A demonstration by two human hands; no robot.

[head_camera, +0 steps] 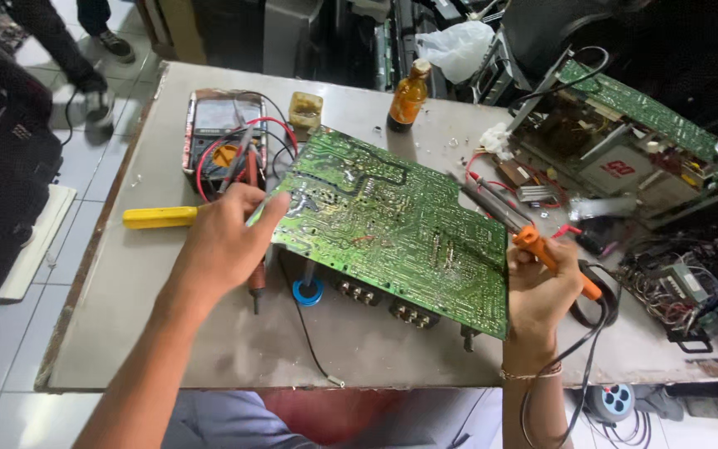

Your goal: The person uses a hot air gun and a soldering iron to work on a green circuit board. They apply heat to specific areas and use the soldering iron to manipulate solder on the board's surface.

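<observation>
A large green circuit board lies tilted, solder side up, on the grey table. My left hand grips its left edge, thumb on top. My right hand holds a soldering iron with an orange handle at the board's right edge; its metal tip points up and left over the board. The iron's black cable hangs down off the table's front edge.
A multimeter with red and black leads, a yellow-handled tool, a small blue solder spool, a brown bottle and a flux tin lie around. An opened electronics chassis fills the right. A person's legs stand at the far left.
</observation>
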